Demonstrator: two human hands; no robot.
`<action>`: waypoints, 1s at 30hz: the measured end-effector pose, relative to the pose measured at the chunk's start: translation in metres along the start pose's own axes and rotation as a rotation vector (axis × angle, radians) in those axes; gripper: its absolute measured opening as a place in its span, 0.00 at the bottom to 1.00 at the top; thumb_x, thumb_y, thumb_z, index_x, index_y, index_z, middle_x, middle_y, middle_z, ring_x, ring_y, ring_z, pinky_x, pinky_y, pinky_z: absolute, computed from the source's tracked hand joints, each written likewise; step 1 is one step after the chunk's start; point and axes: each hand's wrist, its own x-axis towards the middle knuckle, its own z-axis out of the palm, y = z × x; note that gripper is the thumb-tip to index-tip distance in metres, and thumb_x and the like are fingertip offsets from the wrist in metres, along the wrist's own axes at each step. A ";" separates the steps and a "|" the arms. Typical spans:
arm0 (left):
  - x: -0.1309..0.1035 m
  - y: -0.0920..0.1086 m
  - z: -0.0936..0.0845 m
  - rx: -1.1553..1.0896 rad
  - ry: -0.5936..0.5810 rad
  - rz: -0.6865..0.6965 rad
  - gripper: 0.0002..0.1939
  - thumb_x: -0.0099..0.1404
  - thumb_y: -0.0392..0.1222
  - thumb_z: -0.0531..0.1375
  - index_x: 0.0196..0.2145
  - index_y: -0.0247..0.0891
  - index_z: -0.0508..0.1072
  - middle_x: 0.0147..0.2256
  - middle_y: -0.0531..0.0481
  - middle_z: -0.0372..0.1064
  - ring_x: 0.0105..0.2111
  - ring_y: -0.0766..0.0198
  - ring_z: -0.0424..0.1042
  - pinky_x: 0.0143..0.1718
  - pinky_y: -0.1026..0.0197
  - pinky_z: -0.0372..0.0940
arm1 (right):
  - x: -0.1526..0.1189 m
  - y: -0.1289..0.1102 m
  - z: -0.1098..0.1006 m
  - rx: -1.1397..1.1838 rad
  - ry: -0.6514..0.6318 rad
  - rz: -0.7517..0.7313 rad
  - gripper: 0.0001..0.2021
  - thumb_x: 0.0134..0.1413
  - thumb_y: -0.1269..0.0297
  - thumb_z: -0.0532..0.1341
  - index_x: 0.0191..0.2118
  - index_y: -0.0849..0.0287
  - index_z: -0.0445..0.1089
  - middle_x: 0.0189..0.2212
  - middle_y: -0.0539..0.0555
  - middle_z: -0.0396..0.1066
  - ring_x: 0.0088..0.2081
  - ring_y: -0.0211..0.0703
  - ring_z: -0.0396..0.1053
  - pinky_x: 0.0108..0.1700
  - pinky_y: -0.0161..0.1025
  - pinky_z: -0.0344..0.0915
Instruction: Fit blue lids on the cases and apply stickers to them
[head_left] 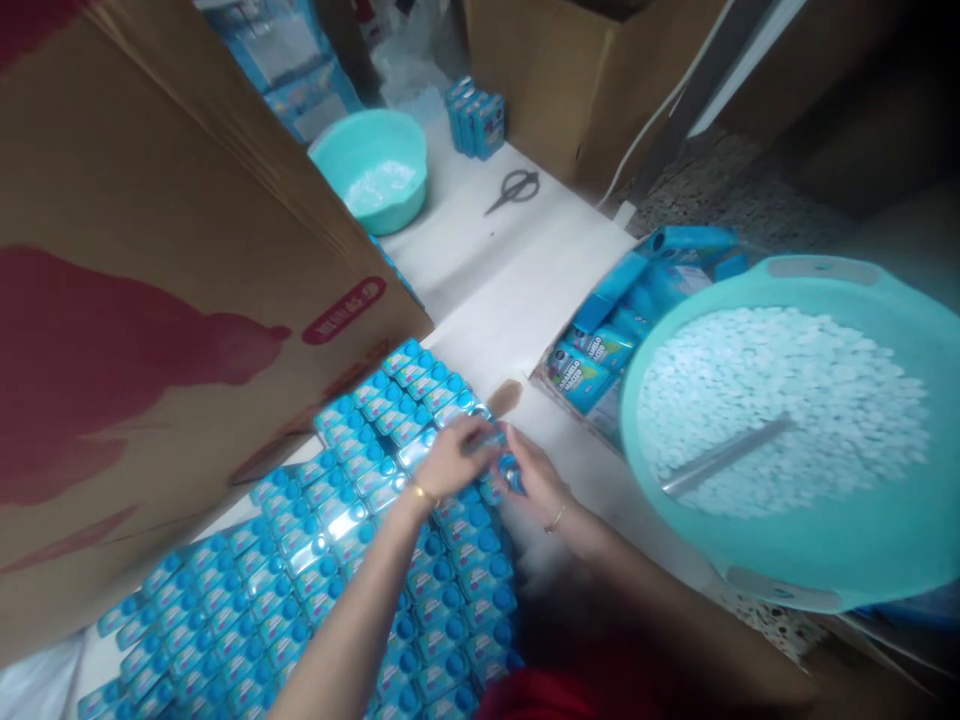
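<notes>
Many small blue boxes (337, 500) stand packed in rows on the white table, most showing a blue round spot on top and some a shiny clear one. My left hand (456, 458) is over the right edge of these rows, fingers curled together; what they pinch is hidden and blurred. Close against it, my right hand (536, 478) has its fingers closed around a small blue box (513, 472), of which only part shows. The fingertips of both hands meet at this box.
A large turquoise tub (675, 540) of white candies (825, 400) with a clear scoop (727, 455) stands right, beside a carton of blue packets (592, 365). A tall cardboard box (187, 200) walls the left. Scissors (517, 186) and a smaller turquoise bowl (397, 205) lie behind.
</notes>
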 end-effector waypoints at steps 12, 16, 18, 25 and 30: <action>0.025 -0.007 0.010 0.137 0.181 -0.379 0.07 0.62 0.43 0.56 0.30 0.38 0.70 0.27 0.51 0.69 0.29 0.63 0.67 0.33 0.62 0.61 | -0.008 0.009 -0.017 0.332 -0.046 0.078 0.13 0.48 0.54 0.66 0.33 0.59 0.70 0.28 0.51 0.70 0.33 0.41 0.71 0.30 0.35 0.67; 0.058 -0.009 -0.003 0.362 -0.052 -0.500 0.11 0.59 0.47 0.59 0.30 0.37 0.74 0.33 0.44 0.74 0.37 0.55 0.72 0.36 0.60 0.63 | -0.009 0.013 -0.032 0.357 -0.104 0.072 0.11 0.49 0.58 0.66 0.37 0.57 0.72 0.34 0.52 0.72 0.38 0.42 0.71 0.35 0.36 0.68; 0.068 -0.007 -0.007 0.427 -0.148 -0.533 0.16 0.58 0.53 0.59 0.31 0.37 0.76 0.35 0.40 0.75 0.40 0.52 0.73 0.37 0.59 0.64 | -0.010 0.012 -0.034 0.295 -0.103 0.057 0.13 0.49 0.55 0.65 0.39 0.55 0.72 0.34 0.52 0.72 0.36 0.41 0.70 0.32 0.36 0.67; 0.055 0.001 -0.001 0.503 -0.059 -0.512 0.18 0.60 0.54 0.58 0.36 0.36 0.75 0.39 0.38 0.74 0.42 0.49 0.72 0.40 0.56 0.65 | -0.014 0.005 -0.027 -0.014 0.057 -0.028 0.21 0.41 0.45 0.68 0.27 0.59 0.66 0.20 0.46 0.64 0.19 0.31 0.58 0.18 0.29 0.49; -0.004 0.004 0.028 -0.132 -0.008 -0.096 0.16 0.62 0.52 0.57 0.40 0.38 0.73 0.31 0.50 0.70 0.31 0.64 0.68 0.35 0.63 0.63 | -0.020 0.008 -0.023 -0.050 0.117 0.004 0.22 0.38 0.44 0.68 0.28 0.59 0.67 0.18 0.44 0.62 0.18 0.29 0.55 0.18 0.28 0.49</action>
